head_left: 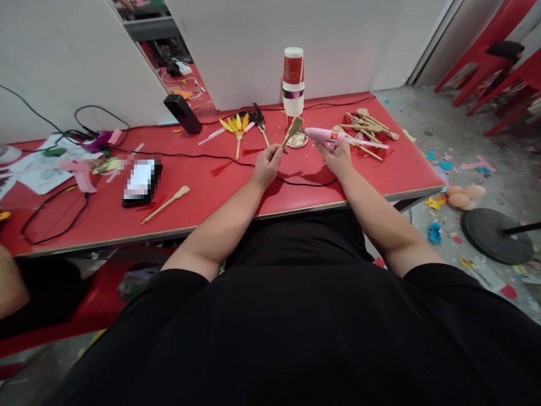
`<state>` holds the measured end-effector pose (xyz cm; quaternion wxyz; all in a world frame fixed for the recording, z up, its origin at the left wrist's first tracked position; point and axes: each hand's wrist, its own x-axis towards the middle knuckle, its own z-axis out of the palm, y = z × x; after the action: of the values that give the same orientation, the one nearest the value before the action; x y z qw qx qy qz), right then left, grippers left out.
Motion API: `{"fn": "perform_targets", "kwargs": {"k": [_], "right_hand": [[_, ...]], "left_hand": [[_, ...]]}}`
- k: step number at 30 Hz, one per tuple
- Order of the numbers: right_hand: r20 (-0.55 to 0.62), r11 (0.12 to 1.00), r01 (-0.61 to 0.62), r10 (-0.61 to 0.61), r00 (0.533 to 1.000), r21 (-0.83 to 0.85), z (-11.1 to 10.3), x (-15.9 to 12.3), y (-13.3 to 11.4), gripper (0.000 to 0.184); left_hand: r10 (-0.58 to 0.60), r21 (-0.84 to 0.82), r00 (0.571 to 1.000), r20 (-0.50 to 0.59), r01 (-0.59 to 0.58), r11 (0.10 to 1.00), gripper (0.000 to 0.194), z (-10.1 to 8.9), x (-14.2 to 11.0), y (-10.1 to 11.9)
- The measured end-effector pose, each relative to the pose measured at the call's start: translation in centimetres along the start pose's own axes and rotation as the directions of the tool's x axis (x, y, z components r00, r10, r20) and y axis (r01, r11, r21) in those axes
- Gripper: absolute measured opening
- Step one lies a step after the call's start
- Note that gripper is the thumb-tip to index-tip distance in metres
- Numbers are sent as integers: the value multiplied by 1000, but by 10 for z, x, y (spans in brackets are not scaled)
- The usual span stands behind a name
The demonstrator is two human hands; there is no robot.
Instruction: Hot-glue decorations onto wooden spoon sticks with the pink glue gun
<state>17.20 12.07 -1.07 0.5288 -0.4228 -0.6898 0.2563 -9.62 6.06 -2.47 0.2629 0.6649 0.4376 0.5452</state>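
Note:
My left hand grips the handle of a small wooden stick with a broad flat head, tilted up to the right. Closed around a pink glue gun is my right hand. The gun's nozzle points left, close to the stick's head; I cannot tell whether they touch. Behind them lies a small round dish. Yellow feathers on a stick and a dark feathered stick rest to the left. A pile of similar sticks with red tassels lies on the right.
Stacked paper cups stand by the wall on the red table. Further left are a phone, a loose wooden stick, a second pink glue gun and a black box. A black cord crosses the tabletop. Another person's arm shows at left.

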Motion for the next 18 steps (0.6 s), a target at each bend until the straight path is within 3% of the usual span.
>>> {"fn": "perform_targets", "kwargs": {"k": [8,13,18], "right_hand": [[-1,1000,18,-18,1000,-11,2,0,3,60],[47,1000,16,-17,999,13,3,-1,4,60],[54,1000,-12,11,998,27,3,-3,1,53]], "left_hand": [[-91,-223,983,161,126,967,39,4,-2,0],[-155,-268,961,227,214,939,39,5,-3,2],[-224,-330,956,191,277,903,38,2,1,-2]]}}
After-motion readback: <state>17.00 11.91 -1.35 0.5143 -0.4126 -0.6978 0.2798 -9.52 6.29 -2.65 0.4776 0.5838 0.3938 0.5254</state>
